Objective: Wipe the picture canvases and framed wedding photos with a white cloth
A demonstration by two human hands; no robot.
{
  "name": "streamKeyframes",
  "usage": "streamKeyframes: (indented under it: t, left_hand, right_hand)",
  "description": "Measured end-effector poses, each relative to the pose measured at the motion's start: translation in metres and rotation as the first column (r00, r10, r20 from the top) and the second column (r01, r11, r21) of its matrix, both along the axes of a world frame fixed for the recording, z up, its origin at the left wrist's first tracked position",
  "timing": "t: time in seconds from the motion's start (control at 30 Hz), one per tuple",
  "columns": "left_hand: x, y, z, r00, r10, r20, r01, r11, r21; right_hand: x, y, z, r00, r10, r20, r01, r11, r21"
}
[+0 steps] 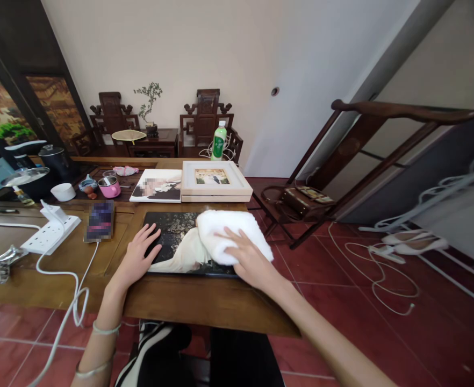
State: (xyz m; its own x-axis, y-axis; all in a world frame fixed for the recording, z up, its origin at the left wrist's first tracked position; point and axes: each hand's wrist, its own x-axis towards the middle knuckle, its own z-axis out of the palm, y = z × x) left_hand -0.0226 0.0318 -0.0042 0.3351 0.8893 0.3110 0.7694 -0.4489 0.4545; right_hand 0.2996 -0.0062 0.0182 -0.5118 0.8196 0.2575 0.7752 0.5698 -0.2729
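Observation:
A glossy dark photo panel (180,242), showing a figure in a pale gown, lies flat near the table's front edge. My left hand (139,255) rests palm down on its left edge, fingers spread. Over the panel's right part lies a fluffy white cloth (216,223), folded into a thick pad. My right hand (247,255) presses on this cloth from above, fingers stretched out and apart. The cloth hides the right side of the panel and overhangs its right edge.
Behind the panel are a white-edged photo board (156,188) and a framed picture (213,177). A green bottle (219,142) stands beyond. Left are a phone (100,220), a power strip (51,236) with trailing cables and a pink cup (109,187). A wooden chair (342,150) stands right.

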Motion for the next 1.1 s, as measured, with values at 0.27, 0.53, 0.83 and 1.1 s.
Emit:
streamKeyframes:
  t: [0.27,0.53,0.83,1.1]
  left_hand:
    - [0.0,-0.001,0.003,1.0,0.01,0.014,-0.01,0.999,-0.042]
    - [0.0,-0.001,0.002,1.0,0.002,0.018,-0.001,0.999,-0.032]
    - [0.0,-0.002,0.004,1.0,-0.008,-0.011,0.008,0.999,-0.036]
    - [-0.001,-0.002,0.003,1.0,-0.011,0.005,0.011,0.999,-0.038]
  right_hand:
    - [-0.01,0.072,0.008,0.991,-0.123,0.052,0.124,0.992,-0.011]
    - [-0.01,-0.049,-0.004,0.997,0.064,0.034,-0.067,0.993,0.099]
    - [-0.009,-0.062,0.0,0.99,0.138,0.031,-0.139,0.988,0.059]
    - [-0.011,0.052,0.009,0.997,-0.059,0.045,0.061,0.998,-0.026]
